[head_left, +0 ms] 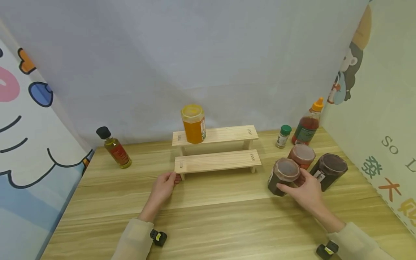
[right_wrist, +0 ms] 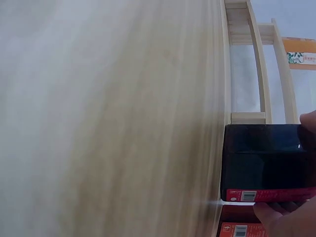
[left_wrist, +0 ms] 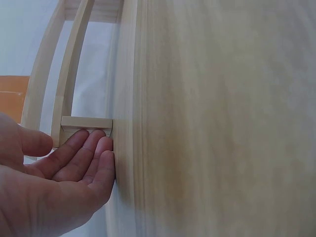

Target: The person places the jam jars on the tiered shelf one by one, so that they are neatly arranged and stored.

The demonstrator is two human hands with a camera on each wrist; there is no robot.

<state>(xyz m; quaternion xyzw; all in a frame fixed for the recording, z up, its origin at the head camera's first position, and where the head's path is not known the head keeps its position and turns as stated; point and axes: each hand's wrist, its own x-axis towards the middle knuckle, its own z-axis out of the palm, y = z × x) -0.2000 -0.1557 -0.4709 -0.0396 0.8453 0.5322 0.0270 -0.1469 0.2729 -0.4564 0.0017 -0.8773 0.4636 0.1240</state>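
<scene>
My left hand (head_left: 164, 186) is at the left end of a two-step wooden shelf rack (head_left: 217, 161). In the left wrist view the thumb meets the lower board (left_wrist: 69, 74), and the curled fingers (left_wrist: 74, 158) touch its end leg. At the right, my right hand (head_left: 307, 191) grips a dark-filled jar (head_left: 280, 180) with a pale lid, thumb in front and fingers behind. That jar (right_wrist: 266, 158) looks upright in the head view. Close behind it stands a jar with reddish contents (head_left: 302, 155). To the right of the hand is another dark jar (head_left: 329, 171).
An orange-filled jar (head_left: 194, 126) stands on the upper step, towards its left. Far left is an oil bottle (head_left: 117, 151) with a black cap. A green-capped shaker (head_left: 283, 137) and a red sauce bottle (head_left: 307, 126) stand behind the jars. Fabric walls border the wooden table (head_left: 208, 220).
</scene>
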